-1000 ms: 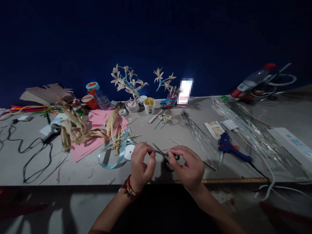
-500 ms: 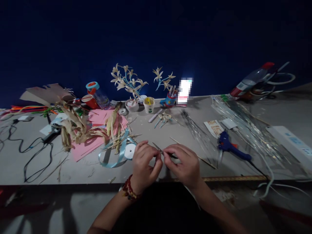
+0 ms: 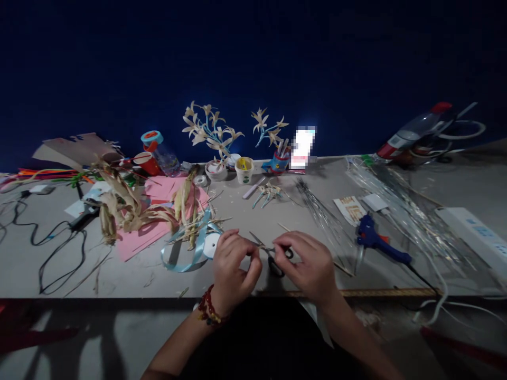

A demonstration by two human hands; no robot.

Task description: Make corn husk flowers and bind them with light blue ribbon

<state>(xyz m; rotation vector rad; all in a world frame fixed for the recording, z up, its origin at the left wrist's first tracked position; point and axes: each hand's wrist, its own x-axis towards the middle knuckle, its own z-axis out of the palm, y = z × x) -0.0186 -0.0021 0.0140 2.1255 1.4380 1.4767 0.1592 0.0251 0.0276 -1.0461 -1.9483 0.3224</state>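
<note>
My left hand [image 3: 236, 264], with a beaded bracelet at the wrist, is closed in a pinch above the table's front part. What its fingertips hold is too small to make out. My right hand [image 3: 307, 264] is also pinched, a little to the right and apart from the left; anything between its fingertips cannot be made out. Between and beneath the hands lies a pair of black-handled scissors [image 3: 276, 267], partly hidden by my right hand. A spool of light blue ribbon [image 3: 210, 246] rests just left of my left hand, its ribbon [image 3: 185, 264] looped on the table.
Dried corn husks [image 3: 127, 206] lie on pink paper [image 3: 137, 245] at left. Husk flowers [image 3: 212, 126] stand in a small pot [image 3: 216, 173] at the back. Wires [image 3: 317, 203], a blue glue gun [image 3: 376, 240] and a white power strip [image 3: 475, 227] are at right.
My hands have drawn apart, mainly the right one moving rightward. More of the scissors' handles now shows between them. The view has shifted slightly.
</note>
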